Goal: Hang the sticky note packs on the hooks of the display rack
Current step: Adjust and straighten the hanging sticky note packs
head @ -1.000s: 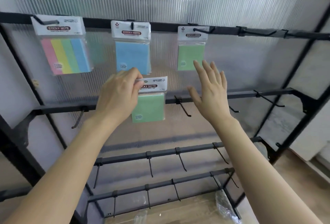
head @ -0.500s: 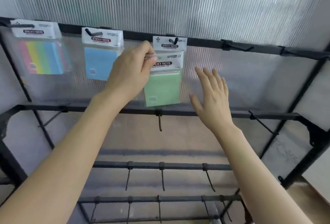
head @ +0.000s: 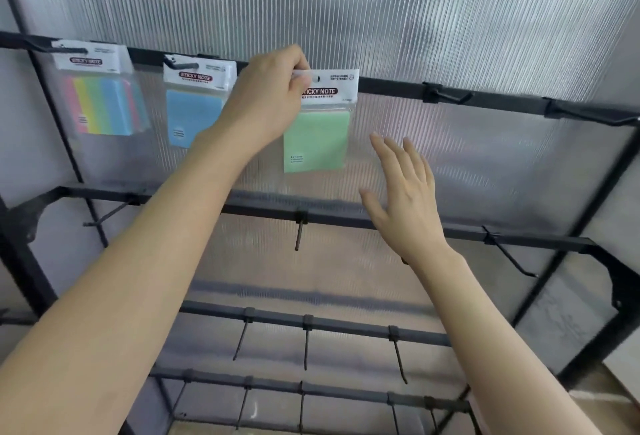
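While the left hand (head: 266,102) pinches the white card header of a green sticky note pack (head: 317,142) between thumb and curled fingers, the pack hangs flat in its glossy clear sleeve against the top bar (head: 391,85) of the black metal display rack (head: 346,221), near that bar's middle; the knuckles cover the header's left part, and whether its punched hole sits on a hook cannot be made out; the right hand (head: 405,192) is raised just beside the pack's lower right corner, fingers straight and slightly spread, touching nothing; toward the bar's left end hang a square blue pack (head: 192,117) and a striped multicolour pack (head: 104,105), both blurred; thin black hooks (head: 446,97) jut from the bar's right stretch; a ribbed translucent panel (head: 346,1) backs the rack.
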`<action>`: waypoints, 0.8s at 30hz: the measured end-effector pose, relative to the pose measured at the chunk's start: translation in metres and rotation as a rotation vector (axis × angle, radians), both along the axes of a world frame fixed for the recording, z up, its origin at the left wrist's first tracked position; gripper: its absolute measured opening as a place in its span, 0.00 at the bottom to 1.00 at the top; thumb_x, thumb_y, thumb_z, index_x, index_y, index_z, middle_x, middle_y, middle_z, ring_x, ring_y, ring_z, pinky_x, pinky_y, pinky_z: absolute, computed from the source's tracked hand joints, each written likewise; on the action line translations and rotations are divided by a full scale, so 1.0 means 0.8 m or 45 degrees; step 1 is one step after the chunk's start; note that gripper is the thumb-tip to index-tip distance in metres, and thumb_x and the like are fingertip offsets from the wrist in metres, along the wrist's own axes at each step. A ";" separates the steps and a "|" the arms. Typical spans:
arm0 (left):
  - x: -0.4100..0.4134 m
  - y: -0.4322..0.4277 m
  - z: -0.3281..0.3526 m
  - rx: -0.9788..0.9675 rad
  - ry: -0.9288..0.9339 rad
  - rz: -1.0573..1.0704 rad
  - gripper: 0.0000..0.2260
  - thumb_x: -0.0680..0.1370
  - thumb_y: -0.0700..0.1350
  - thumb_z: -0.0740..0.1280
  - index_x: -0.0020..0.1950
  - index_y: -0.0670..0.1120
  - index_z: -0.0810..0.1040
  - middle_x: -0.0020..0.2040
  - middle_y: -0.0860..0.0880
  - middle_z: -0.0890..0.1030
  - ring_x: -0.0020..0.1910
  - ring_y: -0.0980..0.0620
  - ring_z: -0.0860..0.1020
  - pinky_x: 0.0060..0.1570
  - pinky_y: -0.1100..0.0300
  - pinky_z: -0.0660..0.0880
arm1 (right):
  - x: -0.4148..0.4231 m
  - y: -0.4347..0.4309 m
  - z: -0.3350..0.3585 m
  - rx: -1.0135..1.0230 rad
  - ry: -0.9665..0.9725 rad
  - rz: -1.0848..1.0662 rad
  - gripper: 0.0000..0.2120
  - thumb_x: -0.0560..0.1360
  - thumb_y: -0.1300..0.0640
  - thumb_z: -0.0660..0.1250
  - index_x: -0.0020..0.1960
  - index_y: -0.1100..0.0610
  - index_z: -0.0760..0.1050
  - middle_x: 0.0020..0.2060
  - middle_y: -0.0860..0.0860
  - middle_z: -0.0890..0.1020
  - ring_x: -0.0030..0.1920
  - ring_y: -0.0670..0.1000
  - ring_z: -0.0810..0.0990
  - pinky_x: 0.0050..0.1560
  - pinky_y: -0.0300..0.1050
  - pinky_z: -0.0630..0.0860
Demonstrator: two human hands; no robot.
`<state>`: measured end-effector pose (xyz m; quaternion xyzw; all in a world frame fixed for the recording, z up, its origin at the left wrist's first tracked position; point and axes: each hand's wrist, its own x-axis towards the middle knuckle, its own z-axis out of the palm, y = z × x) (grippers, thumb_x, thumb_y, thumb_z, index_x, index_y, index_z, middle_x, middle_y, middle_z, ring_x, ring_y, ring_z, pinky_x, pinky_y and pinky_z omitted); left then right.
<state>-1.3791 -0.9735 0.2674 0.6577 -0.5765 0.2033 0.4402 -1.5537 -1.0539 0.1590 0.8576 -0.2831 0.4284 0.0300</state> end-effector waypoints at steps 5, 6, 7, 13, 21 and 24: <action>0.001 -0.008 0.005 0.023 0.003 -0.027 0.08 0.80 0.41 0.59 0.51 0.38 0.75 0.45 0.49 0.73 0.46 0.52 0.70 0.43 0.61 0.63 | 0.000 0.002 -0.003 -0.010 -0.014 0.011 0.31 0.74 0.60 0.64 0.74 0.57 0.58 0.70 0.58 0.66 0.73 0.61 0.56 0.71 0.58 0.52; 0.002 -0.010 0.006 0.031 0.012 -0.039 0.08 0.80 0.41 0.60 0.51 0.39 0.75 0.45 0.49 0.73 0.46 0.52 0.70 0.43 0.61 0.63 | 0.000 0.003 -0.003 -0.011 -0.015 0.007 0.30 0.74 0.59 0.63 0.74 0.57 0.59 0.70 0.58 0.66 0.73 0.61 0.56 0.71 0.58 0.52; 0.002 -0.011 0.007 0.034 0.020 -0.054 0.07 0.79 0.41 0.60 0.51 0.39 0.75 0.45 0.49 0.73 0.46 0.52 0.70 0.43 0.61 0.64 | 0.000 0.004 -0.003 -0.011 -0.012 0.000 0.30 0.74 0.58 0.62 0.74 0.57 0.59 0.70 0.58 0.66 0.73 0.61 0.56 0.71 0.58 0.51; 0.013 -0.028 0.005 0.081 0.035 -0.098 0.06 0.79 0.41 0.62 0.50 0.40 0.76 0.42 0.49 0.73 0.41 0.51 0.69 0.41 0.60 0.63 | 0.001 0.001 -0.001 -0.020 0.054 -0.077 0.31 0.76 0.58 0.64 0.75 0.54 0.56 0.72 0.56 0.63 0.74 0.58 0.54 0.71 0.50 0.44; 0.031 -0.063 0.000 0.119 0.047 -0.020 0.06 0.78 0.42 0.63 0.52 0.41 0.76 0.47 0.48 0.75 0.43 0.50 0.70 0.40 0.59 0.62 | 0.014 -0.002 0.007 -0.035 0.080 -0.136 0.31 0.76 0.57 0.64 0.75 0.54 0.55 0.72 0.56 0.63 0.74 0.58 0.53 0.71 0.49 0.43; 0.037 -0.078 -0.001 0.100 0.029 0.001 0.07 0.78 0.42 0.63 0.52 0.40 0.76 0.53 0.44 0.78 0.51 0.46 0.74 0.43 0.58 0.64 | 0.019 -0.005 0.008 -0.038 0.061 -0.134 0.30 0.76 0.58 0.65 0.75 0.56 0.57 0.71 0.58 0.64 0.74 0.60 0.55 0.72 0.52 0.46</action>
